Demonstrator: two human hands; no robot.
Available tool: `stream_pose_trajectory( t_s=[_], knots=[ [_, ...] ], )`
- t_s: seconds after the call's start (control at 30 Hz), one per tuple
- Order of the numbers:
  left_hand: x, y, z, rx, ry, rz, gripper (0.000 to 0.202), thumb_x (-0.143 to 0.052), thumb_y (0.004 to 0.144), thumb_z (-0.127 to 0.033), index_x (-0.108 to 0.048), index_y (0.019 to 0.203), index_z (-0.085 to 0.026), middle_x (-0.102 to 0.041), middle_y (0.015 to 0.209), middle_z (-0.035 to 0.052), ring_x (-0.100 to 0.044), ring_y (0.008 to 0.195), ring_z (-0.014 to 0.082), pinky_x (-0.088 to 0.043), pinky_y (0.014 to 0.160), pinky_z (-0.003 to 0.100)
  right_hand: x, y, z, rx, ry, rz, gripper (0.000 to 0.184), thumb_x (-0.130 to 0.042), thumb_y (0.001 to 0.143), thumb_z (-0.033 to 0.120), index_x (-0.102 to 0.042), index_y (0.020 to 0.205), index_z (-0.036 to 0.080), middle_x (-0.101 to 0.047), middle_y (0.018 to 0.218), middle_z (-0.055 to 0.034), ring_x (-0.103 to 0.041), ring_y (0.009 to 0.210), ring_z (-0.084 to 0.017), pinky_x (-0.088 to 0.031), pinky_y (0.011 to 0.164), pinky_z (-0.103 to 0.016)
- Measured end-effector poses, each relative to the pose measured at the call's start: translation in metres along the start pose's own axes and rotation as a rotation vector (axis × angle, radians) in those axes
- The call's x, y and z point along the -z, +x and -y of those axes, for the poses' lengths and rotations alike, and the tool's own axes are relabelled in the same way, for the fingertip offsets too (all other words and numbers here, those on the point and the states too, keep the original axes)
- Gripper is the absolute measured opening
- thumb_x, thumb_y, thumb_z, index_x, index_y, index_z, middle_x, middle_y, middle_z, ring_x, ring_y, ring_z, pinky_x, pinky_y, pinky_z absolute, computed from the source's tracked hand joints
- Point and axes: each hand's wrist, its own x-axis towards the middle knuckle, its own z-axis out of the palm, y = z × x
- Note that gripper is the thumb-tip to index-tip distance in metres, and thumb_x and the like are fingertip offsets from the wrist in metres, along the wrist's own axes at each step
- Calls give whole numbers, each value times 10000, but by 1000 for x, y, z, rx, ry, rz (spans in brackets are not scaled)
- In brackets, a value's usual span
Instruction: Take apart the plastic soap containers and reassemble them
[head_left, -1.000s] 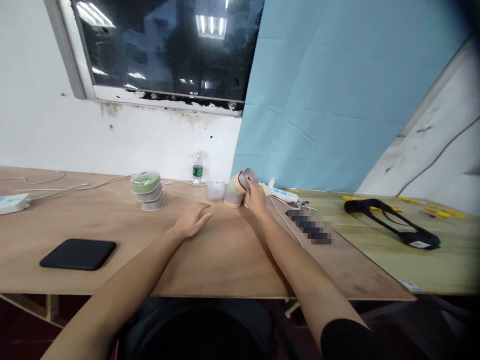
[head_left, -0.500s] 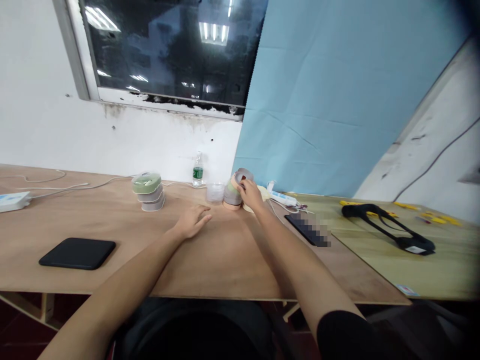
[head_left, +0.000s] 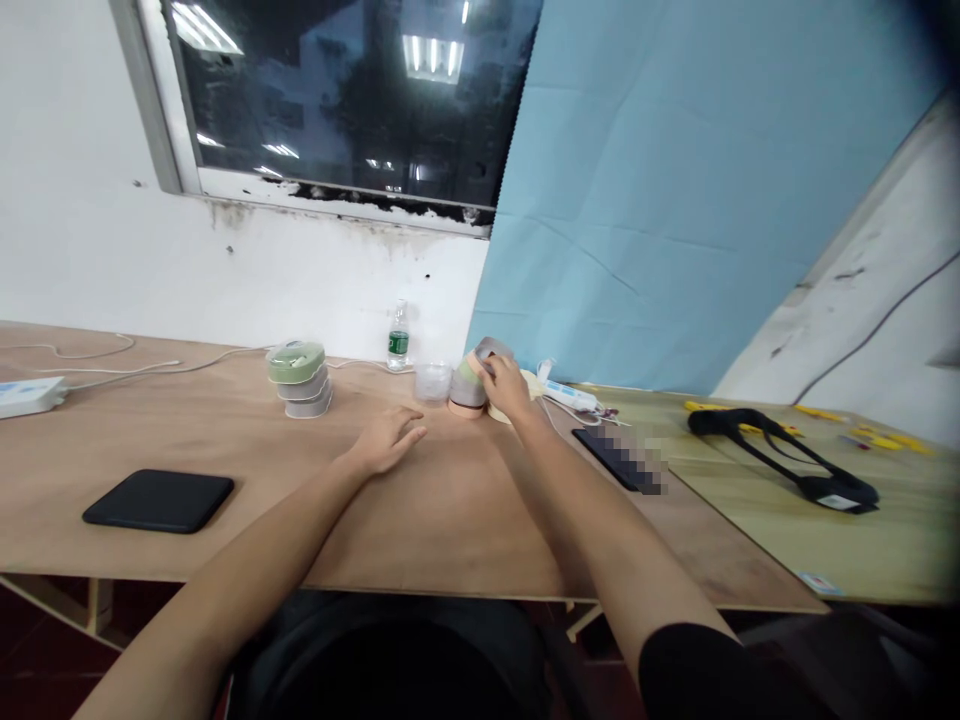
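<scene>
My left hand rests on the wooden table with its fingers stretched out and holds nothing. At the far side of the table, my right hand has its fingers curled on the rim of a grey round container, tilted at the top of a stack. Below it the stack shows peach, green and grey bands; my hand hides part of it. A clear plastic cup stands just left of the stack. A pale yellow round piece shows partly behind my right hand.
Left of my hands stands another stack of round containers, green on top and grey below. A water bottle is by the wall. A black flat case, a dark phone-like slab, a power strip and a black strap lie around.
The camera view has shifted slightly. The grey container tilts a little differently under my right hand. My left hand stays in place on the table.
</scene>
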Motion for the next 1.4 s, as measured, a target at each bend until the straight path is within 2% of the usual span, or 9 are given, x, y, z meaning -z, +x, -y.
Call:
stream_pose_trajectory(
  t_s=[0.27, 0.47, 0.63, 0.77, 0.87, 1.0, 1.13, 1.23, 1.4],
  knots=[
    [0, -2, 0, 18, 37, 9, 490, -329, 940, -514, -572, 1204, -181, -605, 1219, 86, -547, 1143, 230, -409, 1009, 376, 5, -8, -2, -17, -38, -58, 285, -493, 856, 279, -600, 1086, 150, -608, 1072, -138, -527, 1005, -280, -416, 891, -398],
    [12, 4, 16, 18, 234, -139, 414, -443, 894, -494, -615, 1121, -194, -594, 1200, 110, -523, 1148, 261, -382, 1012, 424, 11, -25, 7, -34, -41, -295, 271, -501, 859, 285, -595, 1068, 142, -622, 1058, -139, -508, 1041, -282, -374, 930, -429],
    [56, 2, 43, 285, 494, -544, 386, -551, 836, -441, -594, 1140, -207, -408, 1392, 130, -300, 1340, 322, -230, 1082, 499, 4, -51, 17, 46, 11, -320, 201, -507, 843, 252, -610, 995, 168, -614, 1053, -118, -507, 1068, -264, -372, 949, -431],
    [85, -10, 62, 522, 552, -772, 602, -624, 781, -468, -470, 1306, -217, -248, 1482, 154, -201, 1367, 360, -186, 1077, 553, 0, -61, 27, 78, 50, -279, 181, -516, 837, 227, -622, 973, 172, -616, 1039, -108, -505, 1070, -259, -373, 956, -435],
    [94, -18, 77, 607, 506, -784, 802, -686, 710, -516, -362, 1382, -220, -169, 1505, 186, -197, 1369, 388, -196, 1073, 574, -3, -63, 37, 154, 80, -208, 172, -513, 835, 211, -639, 948, 181, -619, 1026, -104, -509, 1056, -255, -378, 952, -437],
    [94, -23, 89, 665, 429, -731, 771, -687, 721, -480, -358, 1365, -211, -314, 1434, 178, -359, 1298, 353, -299, 1041, 534, -7, -64, 50, 228, 115, -157, 166, -507, 842, 207, -653, 918, 186, -613, 1036, -104, -511, 1041, -249, -396, 927, -428],
    [89, -21, 86, 612, 493, -800, 663, -659, 757, -449, -407, 1318, -200, -387, 1387, 150, -383, 1277, 315, -279, 1054, 529, -9, -65, 56, 255, 139, -109, 191, -492, 854, 213, -657, 947, 190, -608, 1053, -107, -505, 1056, -253, -400, 929, -433],
    [82, -14, 76, 455, 449, -803, 676, -647, 761, -456, -398, 1328, -184, -388, 1388, 150, -356, 1307, 303, -300, 1065, 480, -8, -65, 55, 252, 159, -90, 225, -486, 864, 231, -643, 1018, 187, -609, 1057, -107, -510, 1052, -255, -405, 935, -437],
    [50, 0, 53, 117, 214, -541, 647, -628, 773, -453, -409, 1323, -191, -465, 1344, 116, -427, 1271, 267, -378, 1044, 398, -7, -66, 57, 237, 215, -61, 371, -507, 876, 356, -558, 1190, 165, -591, 1138, -131, -516, 1083, -269, -423, 944, -436]
  ],
)
